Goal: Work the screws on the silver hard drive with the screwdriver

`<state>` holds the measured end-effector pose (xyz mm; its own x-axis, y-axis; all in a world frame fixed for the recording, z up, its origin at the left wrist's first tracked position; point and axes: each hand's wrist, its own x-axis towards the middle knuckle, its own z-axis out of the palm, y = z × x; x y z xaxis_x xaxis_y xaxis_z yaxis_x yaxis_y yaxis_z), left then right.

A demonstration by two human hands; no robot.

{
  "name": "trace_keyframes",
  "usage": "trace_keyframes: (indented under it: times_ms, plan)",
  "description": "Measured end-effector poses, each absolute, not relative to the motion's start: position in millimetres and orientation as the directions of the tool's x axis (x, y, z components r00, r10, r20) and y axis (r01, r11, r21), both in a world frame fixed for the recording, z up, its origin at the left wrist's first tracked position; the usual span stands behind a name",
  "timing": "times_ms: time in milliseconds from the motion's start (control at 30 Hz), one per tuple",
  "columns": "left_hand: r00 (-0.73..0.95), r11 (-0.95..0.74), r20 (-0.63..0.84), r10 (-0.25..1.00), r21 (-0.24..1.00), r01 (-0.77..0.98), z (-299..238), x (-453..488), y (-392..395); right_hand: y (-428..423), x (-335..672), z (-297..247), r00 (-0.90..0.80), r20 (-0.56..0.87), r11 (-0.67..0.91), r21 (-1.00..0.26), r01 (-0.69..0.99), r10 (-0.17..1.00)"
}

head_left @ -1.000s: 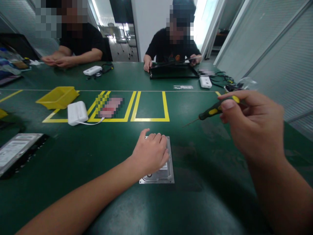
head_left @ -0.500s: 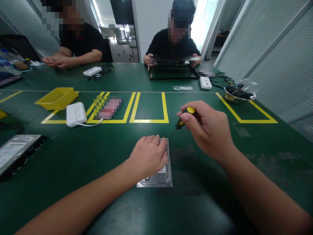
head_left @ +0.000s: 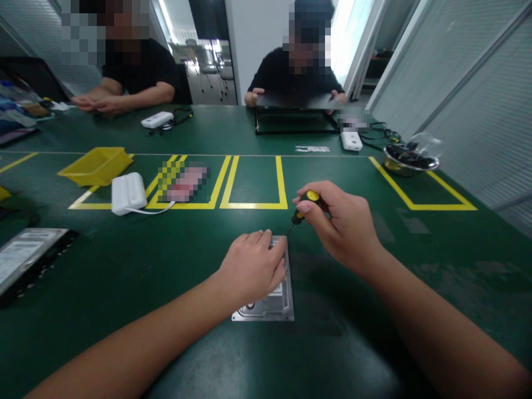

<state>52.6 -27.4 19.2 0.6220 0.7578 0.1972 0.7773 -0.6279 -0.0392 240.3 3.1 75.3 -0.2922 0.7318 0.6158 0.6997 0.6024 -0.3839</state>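
Observation:
A silver hard drive point(head_left: 270, 307) lies flat on the green table in front of me. My left hand point(head_left: 253, 263) rests across it, fingers curled over its upper part, pressing it down and hiding much of its cover. My right hand point(head_left: 341, 224) is wrapped round a small black and yellow screwdriver point(head_left: 298, 215), tilted with its thin shaft pointing down and left. The tip is at the drive's far right corner, close to my left fingertips; whether it touches a screw is too small to tell.
Another drive-like device point(head_left: 31, 257) with a label lies at the left. Beyond are a yellow bin point(head_left: 97, 166), a white power bank point(head_left: 128, 193) with a cable, and a metal bowl point(head_left: 409, 163) of dark parts. Two people sit opposite; one holds a dark panel above a black frame point(head_left: 297, 130).
My right hand has moved down and left, bringing the screwdriver's tip to the drive's corner. My left hand stays on the drive. The person opposite has shifted the panel slightly.

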Motion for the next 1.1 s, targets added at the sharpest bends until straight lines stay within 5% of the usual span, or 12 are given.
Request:
trace_keyframes:
  times_ms: [1100]
  plan:
    - [0.640, -0.645, 0.183, 0.746, -0.038, 0.763, 18.5, 52.3, -25.4, 7.6, 237.4, 83.5, -0.370, 0.629, 0.666, -0.330, 0.669, 0.683]
